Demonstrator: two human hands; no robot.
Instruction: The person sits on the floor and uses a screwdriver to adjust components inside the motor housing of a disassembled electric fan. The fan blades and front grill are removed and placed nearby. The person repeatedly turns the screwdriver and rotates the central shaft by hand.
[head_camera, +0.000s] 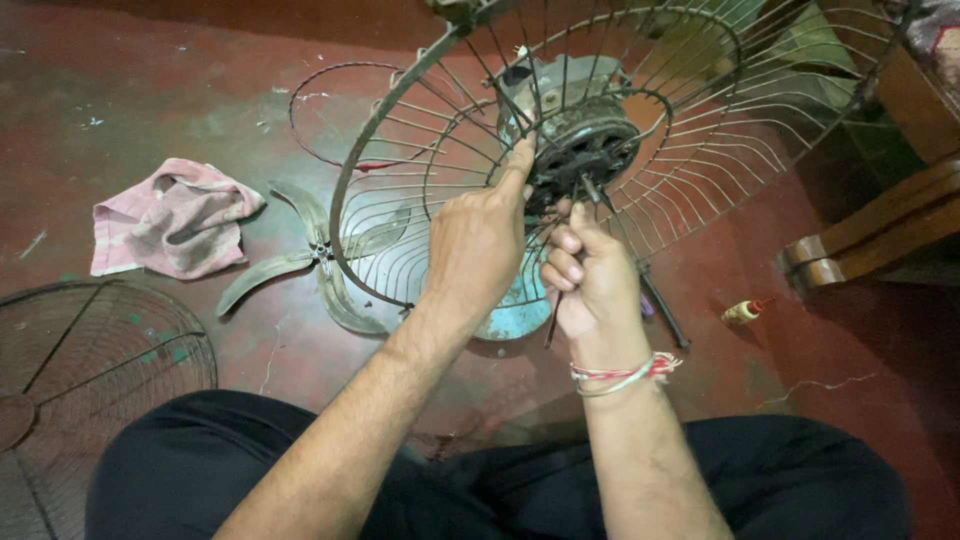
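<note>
Two hands working at a fan motor (580, 135) inside the rear guard (640, 150), centre far: left hand (475, 245) pressing a finger to its housing, right hand (590, 280) pinching a screwdriver (592, 190). Blade (310, 255), cloth (170, 215) lying left. Fastener being driven; steady aim needed.

Bare forearms, a red-and-white thread bracelet (628, 372) on the right wrist, black trousers (790, 480).

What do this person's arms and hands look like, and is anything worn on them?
Both forearms are bare, with no sleeves or gloves. The right hand has a red-and-white thread band tied round the wrist. The left hand wears nothing.
</note>
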